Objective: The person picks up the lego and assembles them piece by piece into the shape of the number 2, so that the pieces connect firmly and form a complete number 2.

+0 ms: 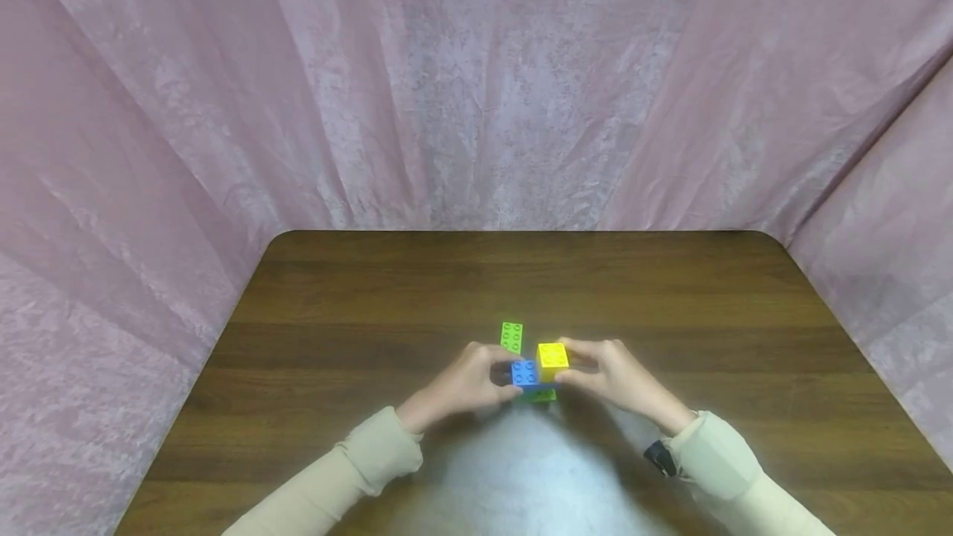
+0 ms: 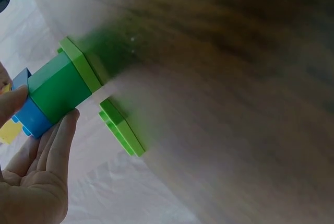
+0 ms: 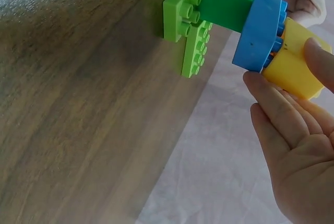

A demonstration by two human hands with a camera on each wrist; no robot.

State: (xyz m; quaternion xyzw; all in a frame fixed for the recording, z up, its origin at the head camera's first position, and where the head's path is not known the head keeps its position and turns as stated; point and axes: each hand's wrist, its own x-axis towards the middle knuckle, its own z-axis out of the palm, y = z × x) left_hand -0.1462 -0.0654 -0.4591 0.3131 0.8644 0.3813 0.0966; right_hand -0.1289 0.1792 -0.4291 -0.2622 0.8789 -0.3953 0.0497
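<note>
A light green plate on the table carries a dark green block, and across that block's top lies a blue brick. My left hand pinches the blue brick's left part between thumb and fingers. On its right part a yellow block stands slightly askew in the right wrist view; whether it is fully seated I cannot tell. My right hand holds the yellow block between thumb and fingers, one fingertip near the blue brick's lower edge.
Just behind the stack, a second light green plate with studs lies on the wooden table. Pink curtains hang around the table's back and sides. A dark band is at my right wrist.
</note>
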